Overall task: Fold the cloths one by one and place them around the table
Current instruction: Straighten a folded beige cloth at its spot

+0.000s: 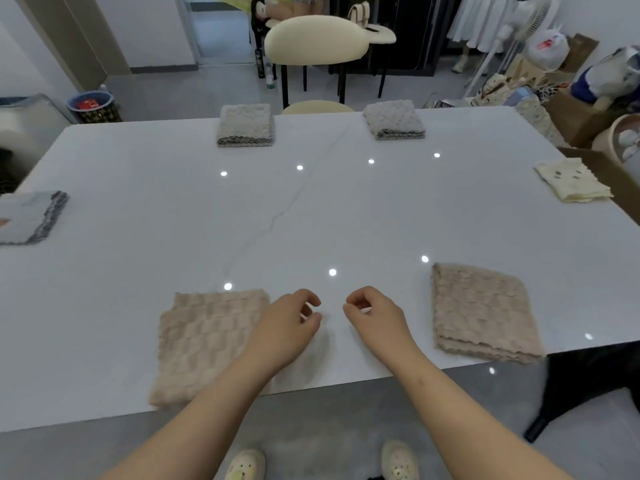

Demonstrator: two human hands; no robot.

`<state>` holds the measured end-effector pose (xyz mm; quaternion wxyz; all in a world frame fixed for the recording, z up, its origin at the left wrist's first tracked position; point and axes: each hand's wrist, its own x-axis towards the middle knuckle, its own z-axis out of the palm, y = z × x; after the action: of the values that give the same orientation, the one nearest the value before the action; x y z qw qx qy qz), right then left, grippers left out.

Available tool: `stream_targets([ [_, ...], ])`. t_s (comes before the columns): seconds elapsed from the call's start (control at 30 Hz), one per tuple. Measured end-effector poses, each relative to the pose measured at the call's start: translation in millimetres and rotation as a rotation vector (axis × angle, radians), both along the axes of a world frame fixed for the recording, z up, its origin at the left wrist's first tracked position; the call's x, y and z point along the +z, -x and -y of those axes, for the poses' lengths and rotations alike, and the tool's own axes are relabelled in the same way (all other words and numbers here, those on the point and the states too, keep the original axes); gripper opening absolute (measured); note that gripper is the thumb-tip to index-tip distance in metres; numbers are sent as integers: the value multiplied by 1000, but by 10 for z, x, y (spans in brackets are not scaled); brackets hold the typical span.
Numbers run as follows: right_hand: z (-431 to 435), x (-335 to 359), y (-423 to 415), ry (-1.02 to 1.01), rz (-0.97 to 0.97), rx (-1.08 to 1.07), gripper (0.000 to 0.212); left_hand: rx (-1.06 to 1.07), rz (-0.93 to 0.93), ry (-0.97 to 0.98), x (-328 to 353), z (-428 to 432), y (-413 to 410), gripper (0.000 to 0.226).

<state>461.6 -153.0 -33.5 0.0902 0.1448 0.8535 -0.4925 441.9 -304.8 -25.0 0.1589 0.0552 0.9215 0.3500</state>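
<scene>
Several folded cloths lie around the white table (311, 209). A beige cloth (204, 344) lies near the front edge at the left, another beige cloth (485, 313) at the front right. Two grey cloths (246, 124) (394, 120) sit at the far edge. A grey cloth with a dark border (31, 216) is at the left edge, a cream cloth (571, 180) at the right. My left hand (291, 323) hovers beside the left beige cloth, fingers loosely curled, holding nothing. My right hand (374, 315) is close to it, also loosely curled and empty.
A cream chair (315, 39) stands behind the far edge. Boxes, bags and a fan (540, 15) crowd the floor at the right. A blue bin (91, 105) is at the far left. A black table leg (581, 386) shows below the right front corner.
</scene>
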Motion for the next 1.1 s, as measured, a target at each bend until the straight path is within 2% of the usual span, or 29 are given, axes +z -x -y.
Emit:
stream_targets([
  [0.23, -950, 49, -115, -12, -7, 117, 5, 175, 68, -39, 12, -985, -373, 22],
  [0.47, -1547, 160, -34, 58, -75, -67, 12, 236, 125, -69, -29, -1524, -506, 26],
  [0.6, -1620, 163, 3, 78, -63, -43, 13, 308, 148, -140, -66, -1640, -466, 31],
  [0.77, -1668, 99, -16, 2, -14, 78, 13, 296, 193, -167, -60, -1749, -430, 31],
  [0.93, -1803, 69, 34, -69, -66, 83, 10, 297, 245, -125, -69, -1858, -435, 24],
  [1.1, -2122, 25, 169, -294, -197, 152, 20, 564, 149, 12, -126, -2011, -463, 9],
])
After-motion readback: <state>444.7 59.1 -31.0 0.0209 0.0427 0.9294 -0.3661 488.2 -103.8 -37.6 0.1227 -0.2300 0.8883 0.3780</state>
